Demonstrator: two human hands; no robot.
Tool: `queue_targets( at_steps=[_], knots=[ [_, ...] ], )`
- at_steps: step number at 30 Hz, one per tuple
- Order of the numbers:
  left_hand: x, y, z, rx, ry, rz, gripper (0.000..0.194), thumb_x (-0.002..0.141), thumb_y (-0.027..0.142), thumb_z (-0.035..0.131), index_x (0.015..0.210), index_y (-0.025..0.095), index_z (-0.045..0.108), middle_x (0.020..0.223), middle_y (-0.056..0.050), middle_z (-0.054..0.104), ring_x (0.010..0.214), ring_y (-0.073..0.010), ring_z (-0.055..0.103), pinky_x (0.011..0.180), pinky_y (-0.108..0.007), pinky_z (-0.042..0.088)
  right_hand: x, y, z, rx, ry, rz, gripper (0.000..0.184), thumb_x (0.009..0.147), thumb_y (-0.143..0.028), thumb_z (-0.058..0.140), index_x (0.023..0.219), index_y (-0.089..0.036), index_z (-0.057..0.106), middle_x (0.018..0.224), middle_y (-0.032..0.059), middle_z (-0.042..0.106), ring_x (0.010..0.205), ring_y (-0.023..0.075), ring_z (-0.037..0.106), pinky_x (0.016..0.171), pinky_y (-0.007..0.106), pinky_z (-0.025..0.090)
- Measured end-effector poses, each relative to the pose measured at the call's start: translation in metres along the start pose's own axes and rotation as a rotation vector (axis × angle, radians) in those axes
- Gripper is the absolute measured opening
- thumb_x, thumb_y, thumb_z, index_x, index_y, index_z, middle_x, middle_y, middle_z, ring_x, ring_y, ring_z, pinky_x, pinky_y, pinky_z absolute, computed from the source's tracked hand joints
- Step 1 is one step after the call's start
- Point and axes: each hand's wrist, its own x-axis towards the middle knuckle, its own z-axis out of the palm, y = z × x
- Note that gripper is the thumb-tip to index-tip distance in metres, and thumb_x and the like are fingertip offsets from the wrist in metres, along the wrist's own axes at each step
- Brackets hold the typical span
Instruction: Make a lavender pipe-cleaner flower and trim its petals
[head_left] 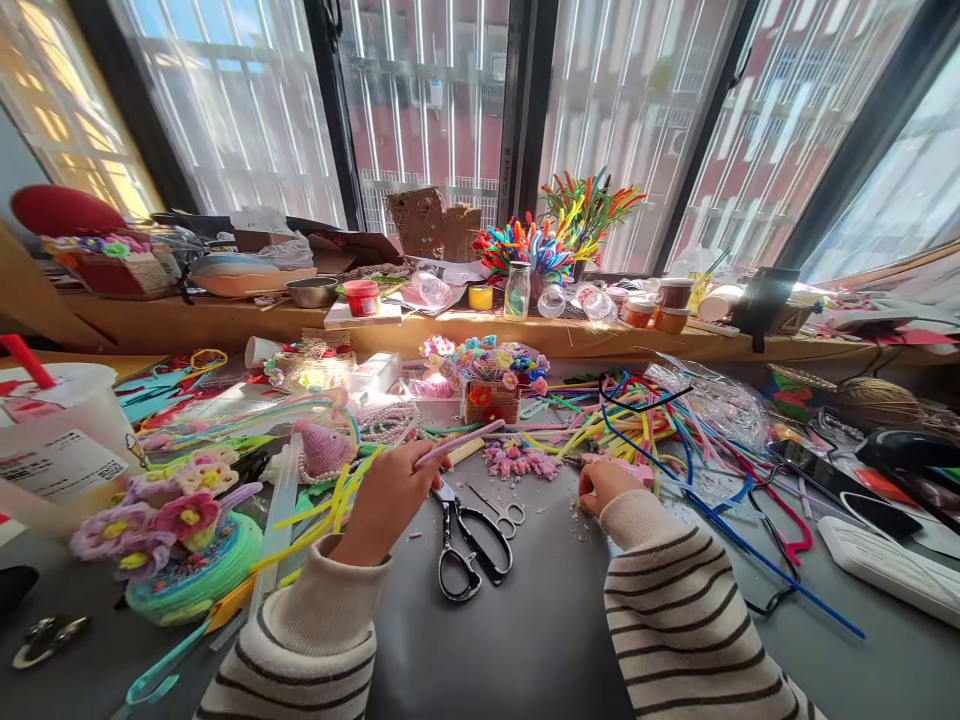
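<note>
My left hand pinches a lilac pipe cleaner, its free end pointing up and to the right. My right hand is closed round a pink-handled tool with a dark tip, perhaps pliers; the fingers hide much of it. Between the hands lies a heap of short pink fuzzy pieces. Black-handled scissors rest on the grey table just right of my left hand, with small silver scissors beside them. Pale fluff and clippings dot the tabletop near my right hand.
Yellow pipe cleaners lie left, by a green pot of fuzzy flowers and a plastic cup. A flower basket stands behind. Tangled pipe cleaners, a phone and a white power strip lie right.
</note>
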Motion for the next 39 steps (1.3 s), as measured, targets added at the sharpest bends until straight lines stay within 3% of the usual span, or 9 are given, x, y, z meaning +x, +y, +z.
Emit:
queue_targets(
  at_steps=[4, 9, 15, 18, 22, 26, 33, 39],
  knots=[
    [0.011, 0.016, 0.027, -0.094, -0.05, 0.103, 0.035, 0.073, 0.042, 0.035, 0.062, 0.017, 0.057, 0.048, 0.003, 0.053, 0.042, -0.0099, 0.046, 0.045, -0.021, 0.034, 0.0, 0.001, 0.001, 0.088, 0.022, -0.012, 0.007, 0.065, -0.011, 0.053, 0.063, -0.017, 0.057, 0.07, 0.0053, 0.064, 0.069, 0.0171, 0.058, 0.059, 0.025, 0.04],
    [0.022, 0.007, 0.055, -0.354, -0.104, 0.108, 0.034, 0.07, 0.044, 0.041, 0.072, 0.015, 0.058, 0.054, 0.002, 0.053, 0.041, -0.0079, 0.043, 0.041, -0.02, 0.036, 0.005, -0.002, 0.015, 0.636, 0.215, -0.085, 0.005, 0.066, -0.022, 0.053, 0.066, -0.017, 0.051, 0.062, 0.003, 0.061, 0.058, 0.0154, 0.057, 0.056, 0.027, 0.044],
    [0.022, -0.003, 0.059, -0.501, -0.179, 0.058, 0.035, 0.066, 0.04, 0.049, 0.086, 0.014, 0.059, 0.077, -0.005, 0.062, 0.061, -0.0137, 0.053, 0.041, -0.02, 0.038, 0.007, -0.03, 0.031, 1.295, 0.107, -0.111, 0.02, 0.057, -0.031, 0.061, 0.066, -0.017, 0.05, 0.061, 0.0016, 0.059, 0.056, 0.0164, 0.059, 0.052, 0.029, 0.048],
    [0.021, -0.004, 0.059, -0.515, -0.19, 0.139, 0.037, 0.065, 0.037, 0.052, 0.093, 0.015, 0.057, 0.084, -0.006, 0.061, 0.073, -0.0166, 0.055, 0.046, -0.021, 0.04, 0.007, -0.046, 0.039, 1.494, 0.078, -0.095, 0.027, 0.052, -0.034, 0.065, 0.065, -0.016, 0.051, 0.058, 0.0003, 0.059, 0.055, 0.0151, 0.059, 0.049, 0.026, 0.047],
    [0.018, -0.005, 0.06, -0.423, -0.138, 0.241, 0.033, 0.065, 0.033, 0.054, 0.094, 0.018, 0.059, 0.081, -0.003, 0.062, 0.073, -0.0156, 0.055, 0.06, -0.024, 0.042, 0.007, -0.06, 0.048, 1.526, 0.07, -0.119, 0.027, 0.051, -0.033, 0.066, 0.065, -0.015, 0.052, 0.059, 0.0004, 0.059, 0.053, 0.0124, 0.056, 0.045, 0.023, 0.045],
    [0.016, -0.007, 0.062, -0.395, -0.088, 0.257, 0.026, 0.065, 0.03, 0.055, 0.088, 0.02, 0.061, 0.083, -0.002, 0.063, 0.076, -0.0153, 0.055, 0.067, -0.024, 0.041, 0.006, -0.061, 0.051, 1.502, 0.158, -0.119, 0.024, 0.053, -0.032, 0.064, 0.067, -0.015, 0.053, 0.057, -0.0004, 0.058, 0.051, 0.0109, 0.053, 0.04, 0.02, 0.042],
    [0.014, -0.005, 0.059, -0.282, -0.023, 0.314, 0.015, 0.068, 0.025, 0.052, 0.078, 0.021, 0.064, 0.079, -0.001, 0.063, 0.075, -0.0147, 0.055, 0.068, -0.023, 0.04, 0.004, -0.059, 0.048, 1.456, 0.126, -0.128, 0.019, 0.055, -0.026, 0.062, 0.067, -0.015, 0.053, 0.059, -0.0012, 0.056, 0.05, 0.0093, 0.049, 0.041, 0.019, 0.041],
    [0.013, -0.004, 0.058, -0.14, -0.004, 0.353, 0.021, 0.072, 0.024, 0.047, 0.083, 0.022, 0.064, 0.077, -0.004, 0.062, 0.073, -0.0158, 0.053, 0.065, -0.025, 0.039, 0.005, -0.06, 0.049, 1.45, 0.114, -0.094, 0.022, 0.052, -0.03, 0.064, 0.063, -0.015, 0.053, 0.056, -0.001, 0.055, 0.052, 0.0109, 0.05, 0.041, 0.019, 0.039]
  ],
)
